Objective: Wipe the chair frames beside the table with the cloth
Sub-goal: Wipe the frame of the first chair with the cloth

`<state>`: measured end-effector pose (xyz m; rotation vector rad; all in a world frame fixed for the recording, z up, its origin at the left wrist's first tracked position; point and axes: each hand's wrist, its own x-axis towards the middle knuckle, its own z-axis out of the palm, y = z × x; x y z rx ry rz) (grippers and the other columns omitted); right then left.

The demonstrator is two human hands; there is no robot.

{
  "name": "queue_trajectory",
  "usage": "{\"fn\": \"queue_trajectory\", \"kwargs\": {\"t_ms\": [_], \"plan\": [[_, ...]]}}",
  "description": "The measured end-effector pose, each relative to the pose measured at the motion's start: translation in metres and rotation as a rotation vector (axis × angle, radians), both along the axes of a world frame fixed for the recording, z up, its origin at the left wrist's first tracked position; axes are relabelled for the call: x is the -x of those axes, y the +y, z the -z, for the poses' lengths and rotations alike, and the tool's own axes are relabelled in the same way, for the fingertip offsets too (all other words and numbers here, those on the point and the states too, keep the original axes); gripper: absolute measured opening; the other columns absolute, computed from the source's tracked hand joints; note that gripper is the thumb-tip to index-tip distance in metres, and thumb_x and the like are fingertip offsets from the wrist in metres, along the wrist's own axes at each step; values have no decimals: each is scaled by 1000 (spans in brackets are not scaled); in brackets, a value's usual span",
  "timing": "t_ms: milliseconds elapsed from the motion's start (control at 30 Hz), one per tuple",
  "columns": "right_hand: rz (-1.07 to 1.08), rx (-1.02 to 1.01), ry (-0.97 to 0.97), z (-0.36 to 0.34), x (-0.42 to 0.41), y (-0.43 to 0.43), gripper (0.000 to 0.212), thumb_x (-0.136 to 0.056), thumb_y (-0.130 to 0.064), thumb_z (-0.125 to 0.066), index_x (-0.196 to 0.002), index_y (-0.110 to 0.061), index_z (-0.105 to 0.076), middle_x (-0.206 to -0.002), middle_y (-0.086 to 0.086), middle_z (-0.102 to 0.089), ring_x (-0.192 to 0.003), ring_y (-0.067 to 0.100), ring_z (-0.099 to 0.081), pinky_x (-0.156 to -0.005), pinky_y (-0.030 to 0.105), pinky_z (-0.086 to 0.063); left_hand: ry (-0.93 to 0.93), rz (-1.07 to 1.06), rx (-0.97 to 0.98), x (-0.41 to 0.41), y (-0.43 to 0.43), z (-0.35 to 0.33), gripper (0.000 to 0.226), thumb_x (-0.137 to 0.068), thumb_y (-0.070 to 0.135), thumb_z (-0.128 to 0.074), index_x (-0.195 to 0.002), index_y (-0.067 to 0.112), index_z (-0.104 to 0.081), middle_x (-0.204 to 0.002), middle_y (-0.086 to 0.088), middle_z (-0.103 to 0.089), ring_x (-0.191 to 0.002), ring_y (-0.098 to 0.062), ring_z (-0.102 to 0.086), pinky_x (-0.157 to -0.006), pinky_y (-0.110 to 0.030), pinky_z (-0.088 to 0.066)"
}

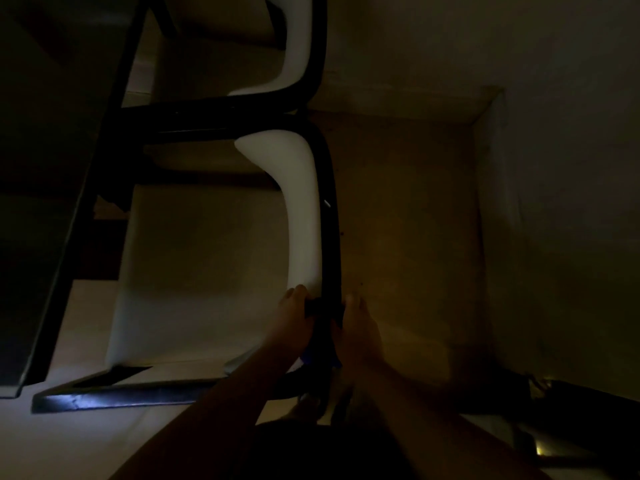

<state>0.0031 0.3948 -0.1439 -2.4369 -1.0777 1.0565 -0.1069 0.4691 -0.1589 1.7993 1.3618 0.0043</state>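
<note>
The room is dim. A chair with a white backrest (301,209) and a black frame (331,216) stands in front of me, pushed against a dark table (45,202). My left hand (291,323) and my right hand (356,330) grip the frame's top rail from either side at its near end. A dark cloth (323,308) is wrapped around the rail between them, and a bluish part (310,356) hangs below. A second chair (304,46) of the same kind stands farther back.
The chair's white seat (180,271) lies left of my hands. Bare wooden floor (408,220) stretches to the right up to a wall (554,168). A dark object (554,403) lies at the lower right.
</note>
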Motion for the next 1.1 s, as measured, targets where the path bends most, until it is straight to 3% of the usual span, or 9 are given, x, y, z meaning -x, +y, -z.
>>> {"fn": "queue_trajectory", "kwargs": {"t_ms": [133, 233, 333, 433, 533, 667, 833, 1000, 1100], "plan": [[122, -56, -18, 7, -8, 21, 44, -101, -32, -47, -134, -4, -42, -121, 13, -57, -108, 32, -61, -94, 44, -50, -9, -78, -12, -14, 19, 2, 18, -93, 18, -50, -77, 17, -43, -80, 2, -48, -63, -3, -44, -50, -17, -30], [22, -130, -137, 17, -19, 41, 38, -97, -36, -52, -118, -5, -49, -104, 12, -61, -87, 25, -63, -74, 39, -53, -40, -154, -3, -28, 39, 2, 16, -94, 18, -51, -80, 12, -45, -80, -1, -50, -65, -8, -49, -50, -18, -32], [-25, -165, -176, 24, -33, 65, 35, -94, -39, -58, -109, -9, -50, -96, 9, -64, -72, 15, -57, -61, 27, -42, -72, -157, -20, -38, 58, -1, 17, -95, 17, -48, -79, 12, -43, -80, 1, -47, -64, -7, -45, -52, -18, -32], [-55, -159, -191, 27, -48, 94, 38, -93, -44, -57, -111, -11, -51, -98, 7, -66, -80, 20, -64, -66, 27, -48, -92, -167, -11, -50, 80, -3, 18, -94, 16, -48, -78, 14, -40, -84, -1, -47, -68, -11, -46, -56, -20, -35], [-85, -166, -134, 26, -65, 128, 39, -95, -43, -54, -117, -11, -48, -105, 8, -64, -85, 23, -64, -74, 38, -57, -55, -162, -77, -65, 113, -4, 12, -94, 18, -51, -91, 8, -46, -96, -7, -53, -77, -18, -53, -63, -27, -43], [-130, -210, -63, 33, -96, 182, 37, -96, -36, -53, -119, -8, -47, -108, 13, -61, -88, 29, -63, -72, 38, -52, -13, -208, -84, -90, 162, -4, 17, -94, 26, -46, -85, 13, -41, -88, -11, -55, -70, -29, -60, -60, -43, -54], [-197, -324, -91, 41, -130, 270, 39, -96, -37, -56, -114, -2, -52, -102, 14, -62, -87, 27, -62, -71, 33, -46, -8, -301, -214, -126, 240, 7, 19, -92, 18, -51, -81, 17, -36, -84, -4, -46, -67, -19, -48, -51, -24, -31], [-202, -447, -75, 51, -159, 357, 40, -95, -32, -57, -119, -1, -50, -108, 15, -61, -92, 28, -63, -71, 30, -40, -55, -425, -220, -153, 325, 17, 9, -92, 16, -51, -99, 11, -50, -104, -9, -57, -86, -18, -56, -72, -30, -47], [-235, -408, -66, 58, -172, 395, 54, -97, -32, -56, -139, -2, -39, -132, 17, -55, -116, 29, -58, -90, 33, -46, -47, -428, -285, -165, 359, 19, 12, -90, 15, -51, -98, 7, -50, -103, -11, -55, -83, -17, -51, -72, -28, -39]]}}
